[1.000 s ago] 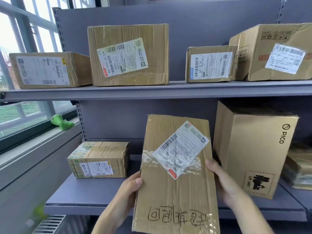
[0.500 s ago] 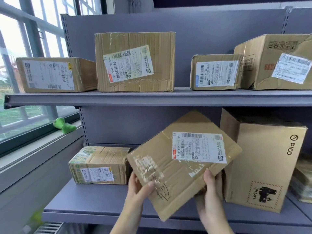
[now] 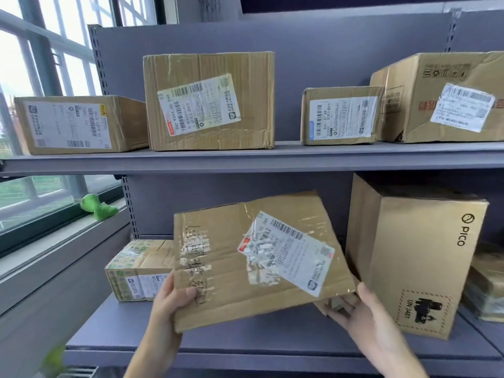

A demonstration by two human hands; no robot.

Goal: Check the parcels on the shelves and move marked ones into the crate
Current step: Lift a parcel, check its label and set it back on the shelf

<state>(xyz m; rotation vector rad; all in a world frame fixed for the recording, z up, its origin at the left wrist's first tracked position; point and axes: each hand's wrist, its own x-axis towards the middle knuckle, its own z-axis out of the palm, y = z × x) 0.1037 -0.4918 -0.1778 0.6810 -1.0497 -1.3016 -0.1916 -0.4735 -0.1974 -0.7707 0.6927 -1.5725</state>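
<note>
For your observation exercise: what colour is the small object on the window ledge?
Bright green: the small object on the window ledge, seen in the head view.

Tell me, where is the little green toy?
The green toy sits on the window ledge at the left of the head view, just left of the shelf upright and above the small taped box on the lower shelf.

We stand in a parcel storeroom or mail pick-up point. Grey metal shelving [image 3: 245,159] with slotted uprights [image 3: 98,64] carries taped cardboard parcels [image 3: 208,100], each bearing a printed shipping label [image 3: 199,105] with barcodes. A large window [image 3: 35,77] runs along the left, above a radiator [image 3: 79,372].
</note>
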